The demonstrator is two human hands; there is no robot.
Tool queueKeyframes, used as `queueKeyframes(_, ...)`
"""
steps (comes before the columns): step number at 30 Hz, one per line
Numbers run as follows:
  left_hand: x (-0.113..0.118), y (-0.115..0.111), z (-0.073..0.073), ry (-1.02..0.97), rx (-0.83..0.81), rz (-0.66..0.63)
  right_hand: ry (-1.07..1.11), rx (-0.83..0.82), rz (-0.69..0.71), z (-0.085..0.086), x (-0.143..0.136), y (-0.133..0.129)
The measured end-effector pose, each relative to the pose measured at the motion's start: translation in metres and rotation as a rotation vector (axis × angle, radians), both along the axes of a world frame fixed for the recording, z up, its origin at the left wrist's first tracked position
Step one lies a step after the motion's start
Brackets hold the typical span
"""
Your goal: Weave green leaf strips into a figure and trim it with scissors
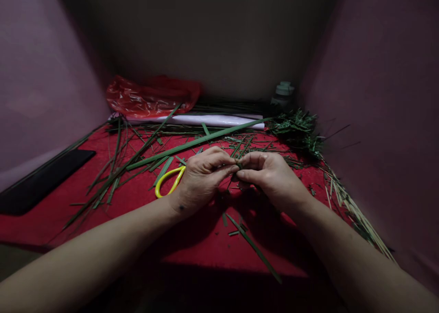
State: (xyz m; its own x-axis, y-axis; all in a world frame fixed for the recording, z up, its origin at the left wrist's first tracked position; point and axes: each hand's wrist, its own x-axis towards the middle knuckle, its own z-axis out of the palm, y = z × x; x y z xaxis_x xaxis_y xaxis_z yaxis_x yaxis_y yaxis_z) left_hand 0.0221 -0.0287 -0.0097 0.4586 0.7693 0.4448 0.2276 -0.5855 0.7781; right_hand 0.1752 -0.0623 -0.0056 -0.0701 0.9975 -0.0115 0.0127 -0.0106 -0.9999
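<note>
My left hand [207, 171] and my right hand [270, 173] meet over the middle of the red cloth, thumbs and forefingers pinched together. Between the fingertips is a small piece of green leaf strip [237, 165], mostly covered by the fingers, so its shape is hard to make out. A yellow scissor handle [158, 188] shows beside my left wrist; the rest of the scissors lies hidden behind that hand. Just beyond the hands a long green leaf blade [192, 143] slants across the cloth. Cut leaf bits and one longer strip [255, 247] lie nearer to me.
A red plastic bag [151, 96] and a white roll [219, 120] lie along the back wall. A lidded bottle [284, 93] and a dark green leafy bundle [297, 130] stand back right. Pale stalks [360, 226] line the right wall. A flat black object [48, 180] lies left.
</note>
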Motion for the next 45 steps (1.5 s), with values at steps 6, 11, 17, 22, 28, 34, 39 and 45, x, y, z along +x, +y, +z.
queueKeyframes(6,0.001,0.0,0.0,-0.058,-0.069,0.004,-0.048,0.038,-0.009,0.0,-0.002,-0.001)
queueKeyframes(11,0.002,-0.002,0.005,-0.023,-0.319,0.028,-0.064,0.032,-0.02,0.0,-0.002,-0.001)
queueKeyframes(17,0.0,-0.001,0.01,0.026,-0.486,-0.043,-0.137,0.051,-0.019,-0.003,-0.002,-0.001)
queueKeyframes(22,0.002,-0.002,0.006,0.043,-0.494,-0.047,-0.235,0.127,-0.05,-0.008,-0.005,-0.002)
queueKeyframes(28,0.004,-0.002,0.003,0.044,-0.46,0.004,-0.199,0.036,0.0,-0.001,-0.001,-0.002)
queueKeyframes(34,0.001,0.001,0.006,-0.004,-0.539,0.032,-0.031,-0.039,0.021,0.002,0.007,0.001)
queueKeyframes(39,0.002,0.0,0.006,-0.013,-0.573,-0.01,-0.187,0.142,-0.107,-0.004,0.001,0.004)
queueKeyframes(45,-0.001,0.006,0.005,-0.011,-0.577,-0.044,-0.288,0.203,-0.14,-0.002,-0.003,0.002)
